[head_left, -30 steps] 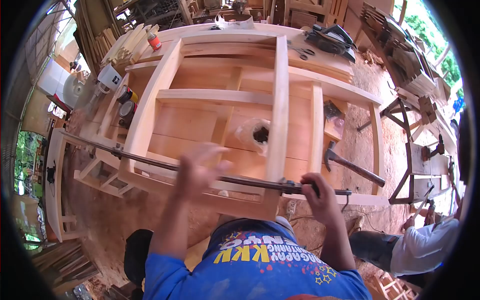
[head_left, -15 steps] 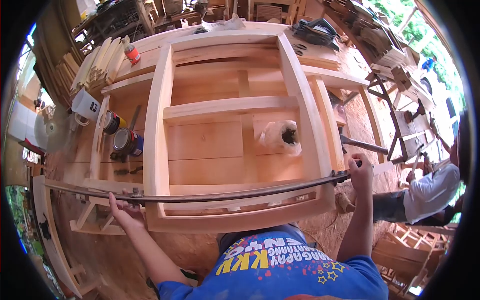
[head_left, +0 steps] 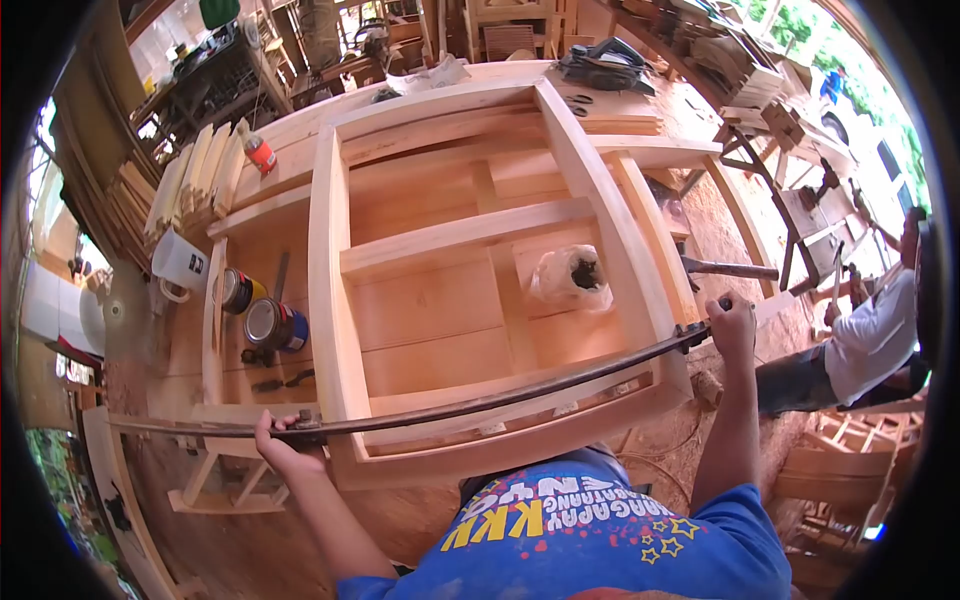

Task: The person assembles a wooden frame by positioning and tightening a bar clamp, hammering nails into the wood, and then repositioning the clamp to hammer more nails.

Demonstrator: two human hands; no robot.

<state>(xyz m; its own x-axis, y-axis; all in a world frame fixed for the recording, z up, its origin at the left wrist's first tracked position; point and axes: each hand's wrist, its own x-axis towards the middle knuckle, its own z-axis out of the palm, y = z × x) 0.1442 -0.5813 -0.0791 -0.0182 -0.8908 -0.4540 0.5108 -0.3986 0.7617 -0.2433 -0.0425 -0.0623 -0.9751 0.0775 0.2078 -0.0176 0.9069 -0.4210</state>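
Note:
A long dark metal bar clamp [head_left: 480, 401] lies across the near end of a pale wooden frame [head_left: 330, 200] with one crosspiece. At the frame's near left corner, my left hand [head_left: 288, 447] is closed round the clamp's jaw, its fingers partly hidden behind the bar. My right hand [head_left: 732, 318] grips the clamp's screw handle, just outside the right side of the frame. Through the frame's opening a roll wrapped in clear plastic [head_left: 568, 277] shows on the wooden panel below.
Two cans [head_left: 275, 327], a white pail [head_left: 180, 262] and a red-labelled bottle [head_left: 260, 148] stand on the left. A power tool [head_left: 605, 66] lies at the far end. Another person [head_left: 872, 335] works at the right, near a hammer [head_left: 826, 180].
The view has turned, so the frame and clamp appear tilted. My left hand's fingers have closed in on the clamp's jaw. My right hand remains on the handle.

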